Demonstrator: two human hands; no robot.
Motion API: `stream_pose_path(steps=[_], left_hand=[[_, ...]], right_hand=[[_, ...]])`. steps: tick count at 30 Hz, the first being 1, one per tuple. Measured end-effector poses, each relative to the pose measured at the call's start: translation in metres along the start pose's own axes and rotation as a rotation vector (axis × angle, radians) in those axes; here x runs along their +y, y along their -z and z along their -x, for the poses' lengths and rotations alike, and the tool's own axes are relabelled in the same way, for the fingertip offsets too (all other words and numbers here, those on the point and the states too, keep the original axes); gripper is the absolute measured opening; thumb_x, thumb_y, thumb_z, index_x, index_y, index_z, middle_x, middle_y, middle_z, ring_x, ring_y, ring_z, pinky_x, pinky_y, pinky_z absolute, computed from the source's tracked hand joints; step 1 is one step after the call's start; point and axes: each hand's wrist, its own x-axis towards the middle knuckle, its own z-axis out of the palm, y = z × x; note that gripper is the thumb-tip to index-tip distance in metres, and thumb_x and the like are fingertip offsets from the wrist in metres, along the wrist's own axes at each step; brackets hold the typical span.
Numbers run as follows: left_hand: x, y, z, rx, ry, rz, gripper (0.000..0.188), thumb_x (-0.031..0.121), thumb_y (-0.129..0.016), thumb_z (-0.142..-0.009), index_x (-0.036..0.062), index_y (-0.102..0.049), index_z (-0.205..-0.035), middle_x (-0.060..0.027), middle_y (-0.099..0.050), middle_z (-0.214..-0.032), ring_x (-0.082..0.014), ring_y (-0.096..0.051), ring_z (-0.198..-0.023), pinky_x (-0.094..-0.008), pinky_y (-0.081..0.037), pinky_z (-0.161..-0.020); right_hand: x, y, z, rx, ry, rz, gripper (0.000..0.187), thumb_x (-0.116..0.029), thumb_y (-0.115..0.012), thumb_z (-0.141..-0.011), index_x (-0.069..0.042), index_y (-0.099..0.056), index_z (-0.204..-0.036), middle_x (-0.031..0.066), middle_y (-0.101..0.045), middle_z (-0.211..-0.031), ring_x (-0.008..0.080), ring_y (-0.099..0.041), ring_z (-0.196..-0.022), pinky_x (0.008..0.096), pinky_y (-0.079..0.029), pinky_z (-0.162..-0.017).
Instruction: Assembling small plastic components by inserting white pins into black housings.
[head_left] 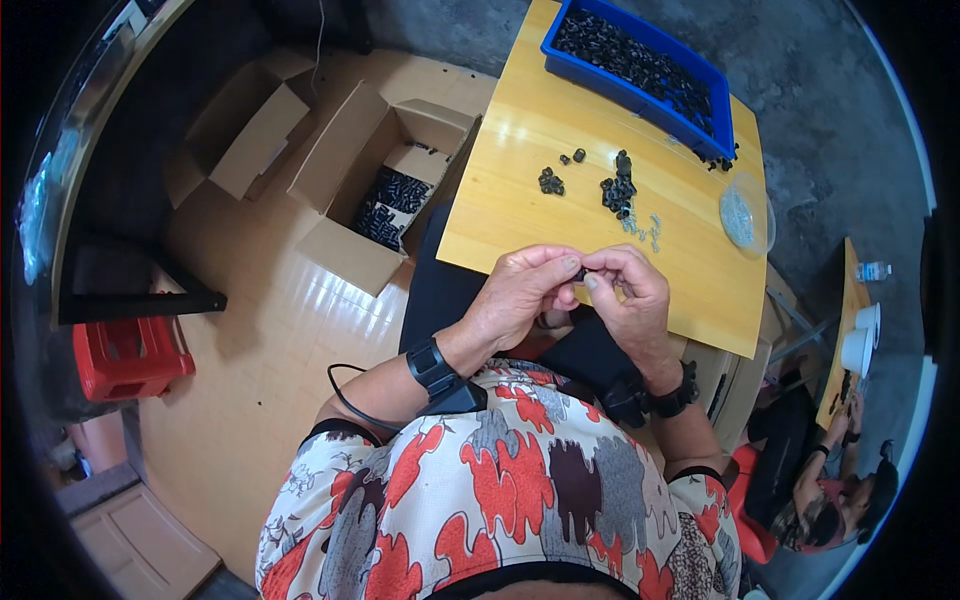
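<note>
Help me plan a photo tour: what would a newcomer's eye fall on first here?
Likely the blue tray of black parts at the far end of the table, then the red-patterned shirt at bottom centre. Above the shirt, the left hand and right hand hold a small black piece.

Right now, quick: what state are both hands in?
Left hand: closed, pinching a small black part.
Right hand: closed, thumb and fingers pinching at the same small black part.
</note>
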Motion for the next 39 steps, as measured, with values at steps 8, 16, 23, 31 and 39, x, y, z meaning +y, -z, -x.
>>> stream_pose_path(steps=[8, 16, 23, 31, 39], left_hand=[[0.006, 0.003, -0.002, 0.034, 0.027, 0.000, 0.023, 0.023, -0.057, -0.093, 0.0022, -0.061, -0.102, -0.0030, -0.062, -0.080, -0.0080, -0.055, -0.063, -0.0282, -0.052, -0.071], [0.005, 0.002, -0.003, -0.022, -0.025, 0.044, 0.021, 0.021, -0.058, -0.092, 0.0013, -0.061, -0.101, -0.0049, -0.062, -0.082, -0.0094, -0.056, -0.065, -0.0278, -0.053, -0.071], [0.002, 0.005, -0.001, -0.048, -0.009, 0.081, 0.020, 0.011, -0.058, -0.091, -0.0012, -0.060, -0.107, -0.0088, -0.065, -0.092, -0.0139, -0.064, -0.080, -0.0279, -0.055, -0.076], [0.003, 0.003, 0.000, -0.083, -0.019, 0.080, 0.021, 0.009, -0.057, -0.091, -0.0020, -0.059, -0.109, -0.0102, -0.065, -0.096, -0.0155, -0.065, -0.086, -0.0273, -0.055, -0.080], [-0.003, 0.006, 0.000, -0.064, -0.014, 0.103, 0.021, 0.009, -0.058, -0.090, -0.0011, -0.059, -0.109, -0.0119, -0.064, -0.100, -0.0178, -0.065, -0.088, -0.0312, -0.054, -0.084]], right_hand=[[0.004, 0.009, 0.007, 0.118, -0.191, -0.188, 0.017, 0.007, -0.063, -0.078, 0.001, -0.059, -0.094, 0.0007, -0.058, -0.079, 0.0033, -0.052, -0.064, 0.0181, -0.043, -0.056], [-0.007, 0.008, 0.013, 0.022, -0.228, -0.349, 0.016, 0.007, -0.061, -0.081, 0.002, -0.056, -0.095, 0.0009, -0.060, -0.077, 0.0036, -0.056, -0.068, 0.0180, -0.046, -0.060], [-0.008, 0.016, 0.006, -0.074, -0.405, -0.573, 0.016, 0.003, -0.060, -0.085, 0.004, -0.057, -0.101, 0.0051, -0.063, -0.080, 0.0053, -0.056, -0.061, 0.0188, -0.046, -0.054], [-0.006, 0.013, 0.005, -0.016, -0.411, -0.477, 0.013, 0.003, -0.058, -0.086, 0.004, -0.059, -0.099, 0.0041, -0.063, -0.076, 0.0052, -0.055, -0.060, 0.0179, -0.045, -0.053], [-0.009, 0.010, 0.003, -0.014, -0.457, -0.417, 0.012, 0.000, -0.057, -0.088, 0.004, -0.058, -0.099, 0.0056, -0.065, -0.083, 0.0086, -0.063, -0.073, 0.0193, -0.051, -0.063]])
